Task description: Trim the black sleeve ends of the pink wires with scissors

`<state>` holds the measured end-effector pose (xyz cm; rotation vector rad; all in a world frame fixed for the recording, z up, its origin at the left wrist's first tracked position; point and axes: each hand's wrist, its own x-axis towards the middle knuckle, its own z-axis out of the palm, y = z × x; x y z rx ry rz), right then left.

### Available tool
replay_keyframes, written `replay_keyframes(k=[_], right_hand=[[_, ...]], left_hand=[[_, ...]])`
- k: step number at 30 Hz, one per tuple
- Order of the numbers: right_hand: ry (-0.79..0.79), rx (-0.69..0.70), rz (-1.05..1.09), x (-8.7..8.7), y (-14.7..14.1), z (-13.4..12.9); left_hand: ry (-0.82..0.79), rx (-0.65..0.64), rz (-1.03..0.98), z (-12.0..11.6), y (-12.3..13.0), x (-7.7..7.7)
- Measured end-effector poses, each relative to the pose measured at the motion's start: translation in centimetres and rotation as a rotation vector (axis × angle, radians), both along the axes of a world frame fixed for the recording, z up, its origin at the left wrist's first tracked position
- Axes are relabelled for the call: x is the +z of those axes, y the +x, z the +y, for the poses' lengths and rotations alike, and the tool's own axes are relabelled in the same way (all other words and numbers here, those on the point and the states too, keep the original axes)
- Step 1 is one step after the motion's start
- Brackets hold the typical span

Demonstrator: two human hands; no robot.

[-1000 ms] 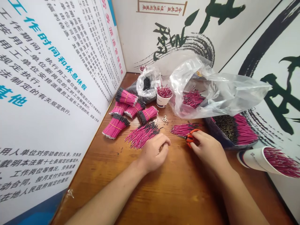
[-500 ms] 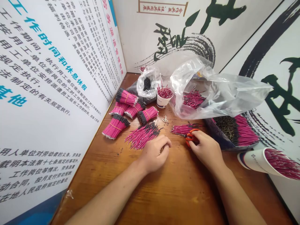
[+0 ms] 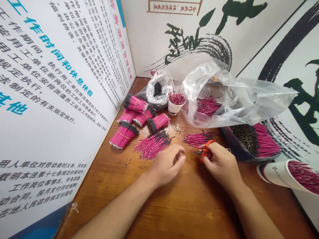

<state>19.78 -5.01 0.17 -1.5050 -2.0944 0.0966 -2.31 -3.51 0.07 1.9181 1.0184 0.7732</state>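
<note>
My right hand [image 3: 221, 162] holds small scissors [image 3: 204, 152] with orange handles, their short dark blades pointing left above the table. Just beyond the blades lies a small pile of pink wires [image 3: 196, 138] with black ends. My left hand [image 3: 168, 165] is half curled, thumb and index finger apart with nothing visible between them; its other fingers are partly hidden. Near its knuckles is a larger loose heap of pink wires [image 3: 152, 144] with black sleeves. Behind that heap sit several banded wire bundles [image 3: 124, 134]. Small pale rubber bands [image 3: 177, 127] rest between the piles.
A paper cup of wires [image 3: 176, 109] stands at the back beside a clear bag of black pieces [image 3: 158, 89]. A large plastic bag [image 3: 251, 99] and a dark container of wires [image 3: 267, 141] are at right. A tilted cup [image 3: 276, 174] lies nearer. Printed panels [image 3: 62, 83] enclose the table.
My right hand has drawn the scissors slightly back from the small wire pile, and the blades now point left. My left thumb and index finger have parted. The view has shifted slightly.
</note>
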Motion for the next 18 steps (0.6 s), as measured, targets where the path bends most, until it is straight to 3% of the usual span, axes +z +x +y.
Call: replay_keyframes(k=[4,14,18], right_hand=[[-0.009,0.102,-0.03,0.3,-1.7,-0.7],[-0.067,0.154,-0.001,0.7,-2.1,-1.2],[-0.129,0.146,0.043,0.6,-1.7,-1.2]], left_hand=[[-0.007,-0.002,0.009,0.1,0.1,0.0],[-0.021,0.079,-0.028,0.1,0.2,-0.2],[-0.046,0.207,-0.146,0.3,0.2,-0.1]])
